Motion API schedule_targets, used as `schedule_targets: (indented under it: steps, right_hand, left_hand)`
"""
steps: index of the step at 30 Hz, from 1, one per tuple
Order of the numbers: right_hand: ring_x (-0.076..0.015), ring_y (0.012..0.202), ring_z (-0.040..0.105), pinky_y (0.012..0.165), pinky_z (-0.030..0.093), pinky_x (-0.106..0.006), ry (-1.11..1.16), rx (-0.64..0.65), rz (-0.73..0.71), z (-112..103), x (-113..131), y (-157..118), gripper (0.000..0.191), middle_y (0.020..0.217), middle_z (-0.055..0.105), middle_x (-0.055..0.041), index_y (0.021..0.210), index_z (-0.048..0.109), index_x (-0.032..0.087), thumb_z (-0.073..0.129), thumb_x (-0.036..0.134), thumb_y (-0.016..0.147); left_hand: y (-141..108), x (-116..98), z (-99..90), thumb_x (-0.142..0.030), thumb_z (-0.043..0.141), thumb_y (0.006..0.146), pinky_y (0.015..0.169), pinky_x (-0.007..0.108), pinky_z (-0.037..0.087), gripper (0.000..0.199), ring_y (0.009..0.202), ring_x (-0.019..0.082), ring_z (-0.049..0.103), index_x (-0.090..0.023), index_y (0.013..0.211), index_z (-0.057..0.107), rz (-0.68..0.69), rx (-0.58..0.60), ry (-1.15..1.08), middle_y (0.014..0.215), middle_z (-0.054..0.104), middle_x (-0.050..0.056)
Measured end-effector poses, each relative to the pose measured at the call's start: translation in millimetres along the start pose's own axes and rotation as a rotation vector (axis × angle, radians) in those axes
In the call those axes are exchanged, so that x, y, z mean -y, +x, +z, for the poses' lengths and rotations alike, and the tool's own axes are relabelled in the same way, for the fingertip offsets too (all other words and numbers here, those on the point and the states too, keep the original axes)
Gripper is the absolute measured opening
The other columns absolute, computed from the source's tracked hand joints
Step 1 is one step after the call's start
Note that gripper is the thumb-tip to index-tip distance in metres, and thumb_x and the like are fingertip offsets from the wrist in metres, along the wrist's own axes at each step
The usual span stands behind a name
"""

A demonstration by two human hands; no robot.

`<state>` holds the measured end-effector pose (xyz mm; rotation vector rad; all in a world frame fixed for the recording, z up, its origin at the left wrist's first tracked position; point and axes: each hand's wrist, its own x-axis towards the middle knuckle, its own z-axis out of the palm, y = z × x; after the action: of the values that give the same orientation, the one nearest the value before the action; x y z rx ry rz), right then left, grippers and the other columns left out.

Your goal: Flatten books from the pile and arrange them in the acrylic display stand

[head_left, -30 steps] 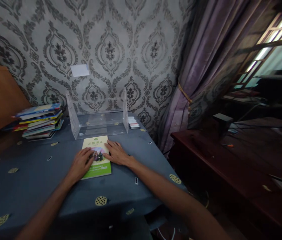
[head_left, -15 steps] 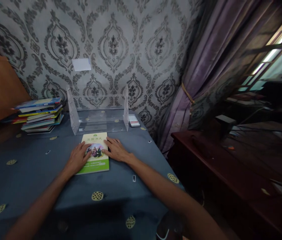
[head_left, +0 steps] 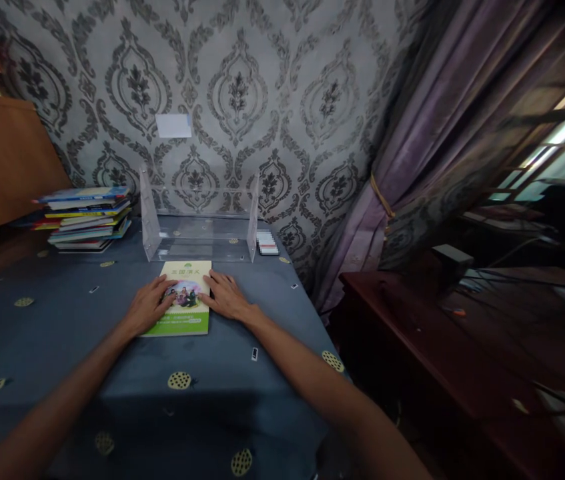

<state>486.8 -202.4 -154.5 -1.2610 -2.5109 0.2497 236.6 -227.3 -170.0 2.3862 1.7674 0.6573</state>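
A paperback book (head_left: 182, 322) with a cream and green cover lies flat on the cloth-covered table, its printed picture facing up. My left hand (head_left: 148, 305) rests over its left edge, fingers stretched forward and thumb on the cover. At the opposite edge, my right hand (head_left: 225, 293) lies with fingers apart, its thumb and fingertips touching the cover. Neither hand is closed round the book. Just beyond the book's top edge stands a clear plastic rack (head_left: 149, 217) with two upright side panels.
A stack of books (head_left: 89, 223) sits at the back left beside a wooden cabinet (head_left: 7, 160). Small pale items (head_left: 267, 243) lie right of the rack. Past the table's (head_left: 87, 320) right edge are a tied purple curtain (head_left: 357, 220) and a dark red desk (head_left: 402, 333) with cables.
The view has shifted slightly, so the table and its things appear a little displaced. Both hands stay on the book, which keeps its place before the rack.
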Motion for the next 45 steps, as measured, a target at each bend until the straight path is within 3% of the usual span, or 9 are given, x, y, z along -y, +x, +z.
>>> schedule_targets:
  steps: [20,28,34,45]
  right_hand:
    - [-0.0275,0.136,0.047,0.114,0.031,-0.045,-0.006,-0.007,-0.011,3.1,-0.5,-0.4,0.045,0.150,0.049,-0.0185,0.137,0.053,0.016,0.050,0.044,0.101]
    - [-0.0258,0.133,0.049,0.112,0.032,-0.043,-0.013,-0.027,-0.018,0.3,1.8,-2.7,0.043,0.145,0.052,-0.0171,0.132,0.055,0.015,0.051,0.044,0.101]
    - [-0.0261,0.135,0.047,0.113,0.032,-0.046,0.022,-0.036,-0.010,0.6,-0.1,-3.4,0.042,0.149,0.050,-0.0169,0.133,0.054,0.017,0.052,0.043,0.100]
    - [-0.0266,0.137,0.047,0.115,0.030,-0.046,0.049,-0.027,-0.004,1.0,-1.5,-3.2,0.045,0.150,0.049,-0.0166,0.134,0.055,0.018,0.054,0.045,0.099]
  left_hand:
    - [-2.4,-2.0,-2.3,-0.056,0.037,0.093,0.115,0.048,0.038,0.061,0.137,0.030,0.050,-0.019,0.135,0.061,-0.024,0.009,-0.046,0.147,0.054,0.013]
    - [-3.4,-1.1,-2.6,-0.061,0.036,0.093,0.112,0.046,0.042,0.061,0.131,0.030,0.054,-0.023,0.134,0.063,-0.012,-0.020,-0.025,0.144,0.057,0.011]
    - [-2.4,-4.4,-5.3,-0.058,0.036,0.092,0.111,0.047,0.042,0.064,0.133,0.031,0.053,-0.019,0.135,0.062,-0.042,0.014,-0.009,0.147,0.054,0.014]
    - [-1.2,-2.0,-0.9,-0.057,0.037,0.091,0.110,0.047,0.043,0.061,0.131,0.033,0.054,-0.019,0.131,0.065,-0.039,-0.026,-0.022,0.144,0.057,0.014]
